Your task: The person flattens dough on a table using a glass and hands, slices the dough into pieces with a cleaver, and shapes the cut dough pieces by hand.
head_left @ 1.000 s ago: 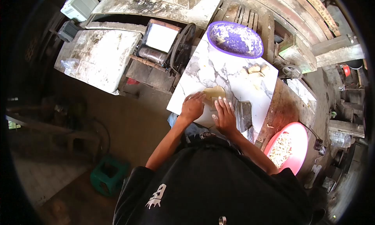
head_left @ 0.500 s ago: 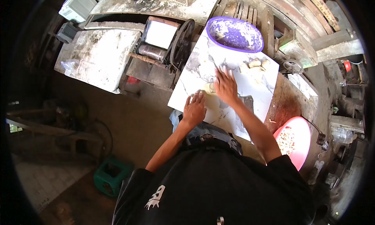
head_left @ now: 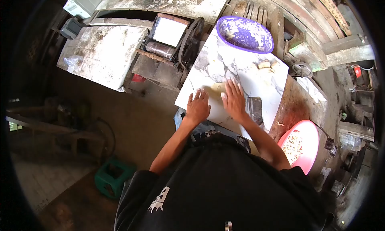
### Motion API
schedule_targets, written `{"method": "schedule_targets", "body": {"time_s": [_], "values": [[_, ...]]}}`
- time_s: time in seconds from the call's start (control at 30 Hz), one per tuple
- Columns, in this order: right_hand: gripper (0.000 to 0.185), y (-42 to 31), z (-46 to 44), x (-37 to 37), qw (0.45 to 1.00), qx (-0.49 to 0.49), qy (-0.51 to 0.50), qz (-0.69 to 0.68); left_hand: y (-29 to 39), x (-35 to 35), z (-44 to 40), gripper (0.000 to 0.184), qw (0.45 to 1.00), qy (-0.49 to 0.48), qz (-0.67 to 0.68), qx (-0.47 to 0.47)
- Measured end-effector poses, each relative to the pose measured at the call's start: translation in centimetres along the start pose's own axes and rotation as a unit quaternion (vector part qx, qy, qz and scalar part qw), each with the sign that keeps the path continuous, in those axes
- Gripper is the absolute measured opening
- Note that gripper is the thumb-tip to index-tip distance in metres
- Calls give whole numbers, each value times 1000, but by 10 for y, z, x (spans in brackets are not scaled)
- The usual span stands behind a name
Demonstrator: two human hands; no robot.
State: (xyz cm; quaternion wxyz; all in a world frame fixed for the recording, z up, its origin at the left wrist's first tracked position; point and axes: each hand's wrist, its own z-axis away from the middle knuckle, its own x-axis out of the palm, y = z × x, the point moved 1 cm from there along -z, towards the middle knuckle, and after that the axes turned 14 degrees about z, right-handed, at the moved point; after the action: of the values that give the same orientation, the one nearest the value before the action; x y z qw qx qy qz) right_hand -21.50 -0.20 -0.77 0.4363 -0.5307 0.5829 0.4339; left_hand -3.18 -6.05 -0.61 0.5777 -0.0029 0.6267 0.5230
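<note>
On the marble-patterned board (head_left: 206, 68) lies a pale piece of dough (head_left: 217, 87), partly hidden beside my right hand. My right hand (head_left: 234, 100) is flat with fingers stretched forward, its fingertips by the dough's right end. My left hand (head_left: 198, 106) is spread at the board's near left part, just short of the dough, holding nothing. Whether either hand touches the dough is hard to tell. Farther right on the board sit several more dough pieces (head_left: 266, 69). A dark, flat, blade-like tool (head_left: 255, 109) rests right of my right hand.
A purple basin (head_left: 244, 50) smeared with dough residue stands at the board's far edge. To the left is a roller machine with a large wheel (head_left: 190, 44). A pink basin (head_left: 311, 140) with shredded bits sits lower right; a green stool (head_left: 114, 177) stands lower left.
My right hand has drawn back toward my body, uncovering more of the dough. My left hand has shifted slightly, its fingers more spread. The view has moved a little.
</note>
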Motion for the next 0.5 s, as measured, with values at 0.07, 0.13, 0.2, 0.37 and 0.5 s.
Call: {"method": "schedule_targets", "body": {"time_s": [0.07,0.13,0.2,0.37,0.5], "values": [[55,-10,16,-11,1000,-7,-23,-10,-6,0,-7,58,1000,5,-1,-9],[57,-20,37,-16,999,-3,-31,-21,-7,-3,-12,60,1000,0,-8,-11],[58,-16,34,-16,999,-8,-44,-28,-6,-3,-16,60,1000,7,0,-4],[54,0,-20,10,998,48,-34,-5,-11,9,-20,67,1000,0,-16,-2],[52,24,-75,33,995,61,-77,33,4,10,-18,76,998,-37,-41,-11]]}}
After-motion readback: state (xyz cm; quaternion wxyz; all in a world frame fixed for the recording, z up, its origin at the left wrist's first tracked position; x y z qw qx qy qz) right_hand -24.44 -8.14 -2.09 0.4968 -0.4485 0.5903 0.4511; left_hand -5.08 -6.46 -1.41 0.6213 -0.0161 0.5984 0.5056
